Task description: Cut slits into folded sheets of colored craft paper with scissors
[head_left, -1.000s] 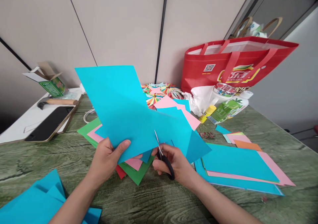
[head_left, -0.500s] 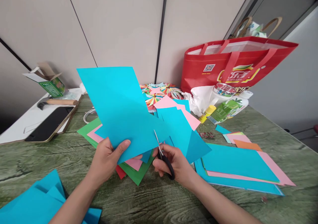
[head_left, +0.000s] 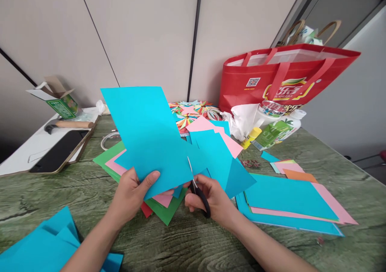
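Note:
My left hand (head_left: 132,193) pinches the lower edge of a large blue paper sheet (head_left: 147,135), thumb on its front, holding it up above the table. In my right hand (head_left: 211,197) are black-handled scissors (head_left: 197,191), fingers closed through the loops. The blades point upward into the sheet's lower right edge. Just right of the blades sits a smaller blue piece (head_left: 223,163); the frames do not show whether it is part of the same sheet. Beneath my hands lie green, pink and red sheets (head_left: 164,209).
Green wood-grain table (head_left: 187,240). Blue and pink sheets stack at right (head_left: 289,203), blue sheets at lower left (head_left: 39,248). Behind: colourful paper stars (head_left: 189,113), glue stick (head_left: 251,137), green carton (head_left: 273,133), tissue, red bag (head_left: 286,79). Left: phone (head_left: 58,151), hammer (head_left: 68,124), open box (head_left: 56,97).
The blue sheet has sunk lower and shifted right in my left hand, and the scissors have stayed at its lower right edge.

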The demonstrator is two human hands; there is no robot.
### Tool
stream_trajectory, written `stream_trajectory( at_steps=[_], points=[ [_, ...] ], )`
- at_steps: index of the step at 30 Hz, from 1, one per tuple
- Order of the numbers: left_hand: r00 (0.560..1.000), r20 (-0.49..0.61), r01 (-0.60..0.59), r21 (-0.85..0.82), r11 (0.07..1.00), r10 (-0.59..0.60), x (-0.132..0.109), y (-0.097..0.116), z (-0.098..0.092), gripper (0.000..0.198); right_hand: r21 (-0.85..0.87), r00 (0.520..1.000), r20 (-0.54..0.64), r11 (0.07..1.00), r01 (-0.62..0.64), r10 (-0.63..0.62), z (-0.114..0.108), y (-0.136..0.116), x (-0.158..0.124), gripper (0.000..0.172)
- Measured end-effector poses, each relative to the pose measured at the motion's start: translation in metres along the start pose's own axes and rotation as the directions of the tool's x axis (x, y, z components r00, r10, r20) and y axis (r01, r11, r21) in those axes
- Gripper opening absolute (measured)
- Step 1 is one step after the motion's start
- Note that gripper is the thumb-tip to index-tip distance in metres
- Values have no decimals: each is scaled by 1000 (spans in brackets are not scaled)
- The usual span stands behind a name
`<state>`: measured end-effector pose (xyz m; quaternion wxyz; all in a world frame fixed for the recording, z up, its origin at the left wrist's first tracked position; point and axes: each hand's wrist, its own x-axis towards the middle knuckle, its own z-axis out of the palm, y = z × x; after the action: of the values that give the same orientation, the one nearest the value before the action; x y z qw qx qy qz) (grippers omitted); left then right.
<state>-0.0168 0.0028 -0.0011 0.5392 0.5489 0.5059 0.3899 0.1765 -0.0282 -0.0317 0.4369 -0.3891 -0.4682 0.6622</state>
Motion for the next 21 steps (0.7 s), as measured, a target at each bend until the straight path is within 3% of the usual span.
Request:
stream_trajectory(
  at_steps=[3, 9, 21],
  points=[
    [998, 59, 20, -5, 1000, -20, -1, 0, 0, 26, 23, 999, 3, 999, 39, -40, -2, 0, 1, 33],
    [999, 35, 0, 42, 999, -1, 0, 5, 1, 26, 41, 999, 3, 998, 45, -45, -2, -1, 1, 37],
    [995, 92, 51, -84, 995, -43, 0, -1, 1, 27, 66, 997, -54, 996, 63, -59, 0, 6, 1, 32]
  ],
)
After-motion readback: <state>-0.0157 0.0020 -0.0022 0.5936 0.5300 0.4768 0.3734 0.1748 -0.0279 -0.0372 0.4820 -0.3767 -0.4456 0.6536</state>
